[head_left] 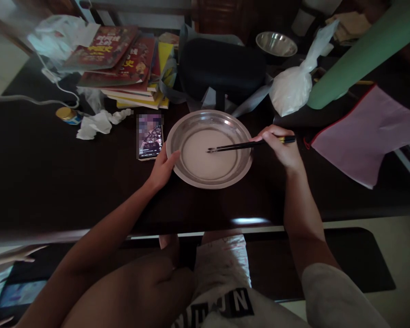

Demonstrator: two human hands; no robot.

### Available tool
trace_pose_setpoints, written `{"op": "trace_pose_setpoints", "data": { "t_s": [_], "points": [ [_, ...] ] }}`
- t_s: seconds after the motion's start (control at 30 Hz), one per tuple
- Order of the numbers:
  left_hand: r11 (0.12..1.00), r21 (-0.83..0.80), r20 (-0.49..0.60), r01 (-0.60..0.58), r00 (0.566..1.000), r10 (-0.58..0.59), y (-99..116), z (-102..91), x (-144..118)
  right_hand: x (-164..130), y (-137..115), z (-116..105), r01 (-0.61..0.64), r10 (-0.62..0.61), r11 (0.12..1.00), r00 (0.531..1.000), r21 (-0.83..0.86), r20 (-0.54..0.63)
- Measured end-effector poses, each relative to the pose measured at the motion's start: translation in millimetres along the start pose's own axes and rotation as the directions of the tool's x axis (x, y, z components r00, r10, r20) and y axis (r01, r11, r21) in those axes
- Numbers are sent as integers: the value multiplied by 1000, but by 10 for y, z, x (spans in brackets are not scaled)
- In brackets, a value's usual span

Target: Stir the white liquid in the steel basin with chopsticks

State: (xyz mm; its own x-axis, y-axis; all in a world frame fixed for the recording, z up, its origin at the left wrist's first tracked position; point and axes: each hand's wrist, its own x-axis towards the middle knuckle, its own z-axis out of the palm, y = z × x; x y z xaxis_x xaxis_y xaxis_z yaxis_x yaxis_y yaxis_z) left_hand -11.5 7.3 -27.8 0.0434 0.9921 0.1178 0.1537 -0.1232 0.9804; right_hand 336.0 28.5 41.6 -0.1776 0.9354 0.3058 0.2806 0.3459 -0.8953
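Observation:
A round metal basin [210, 182] sits on the dark table with a whitish layer [210, 166] covering its bottom. My left hand [164, 167] grips the basin's left rim, thumb over the edge and fingers beneath. In my right hand [282, 145] is a pair of black chopsticks [239, 146], held near their patterned ends and pointing left. Their tips touch or hover just over the whitish layer near the middle; I cannot tell which.
Left of the basin lies a lit phone [150, 136], with crumpled tissue [95, 124] and a small jar [68, 115] beyond. Books [123, 68], a black case [222, 64], a bag of white powder [290, 91], a green cylinder [358, 59] and a pink pouch [365, 136] stand around. Another person's hand [23, 255] shows lower left.

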Motion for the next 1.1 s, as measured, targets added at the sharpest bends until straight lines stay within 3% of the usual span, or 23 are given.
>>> {"op": "trace_pose_setpoints", "data": {
  "t_s": [0.07, 0.23, 0.43, 0.6, 0.77, 0.93, 1.1],
  "points": [
    [1000, 3, 6, -2, 1000, 2, 4, 3, 0, -5, -3, -15, -11, 12, 1000, 999, 27, -36],
    [1000, 16, 5, -7, 1000, 7, 19, 10, -1, -8, -34, 14, -37, 35, 999, 995, 20, 99],
    [1000, 30, 5, -10, 1000, 10, 22, 3, -6, -9, -23, -6, -31, 32, 999, 999, 23, -30],
    [1000, 18, 10, -20, 1000, 19, 6, 9, -1, -5, -29, 15, -24, 24, 1000, 995, -4, 96],
    [1000, -2, -9, 30, 1000, -30, 24, 19, -11, -1, -19, -8, -17, 17, 1000, 999, 12, -50],
    [1000, -3, -5, 23, 1000, -23, 39, 17, -7, -3, -22, 12, -15, 14, 1000, 996, 4, 92],
    [1000, 26, 7, 6, 1000, -6, 33, 10, -3, -1, -11, -11, 4, -6, 1000, 998, -22, -55]
  ]
}}
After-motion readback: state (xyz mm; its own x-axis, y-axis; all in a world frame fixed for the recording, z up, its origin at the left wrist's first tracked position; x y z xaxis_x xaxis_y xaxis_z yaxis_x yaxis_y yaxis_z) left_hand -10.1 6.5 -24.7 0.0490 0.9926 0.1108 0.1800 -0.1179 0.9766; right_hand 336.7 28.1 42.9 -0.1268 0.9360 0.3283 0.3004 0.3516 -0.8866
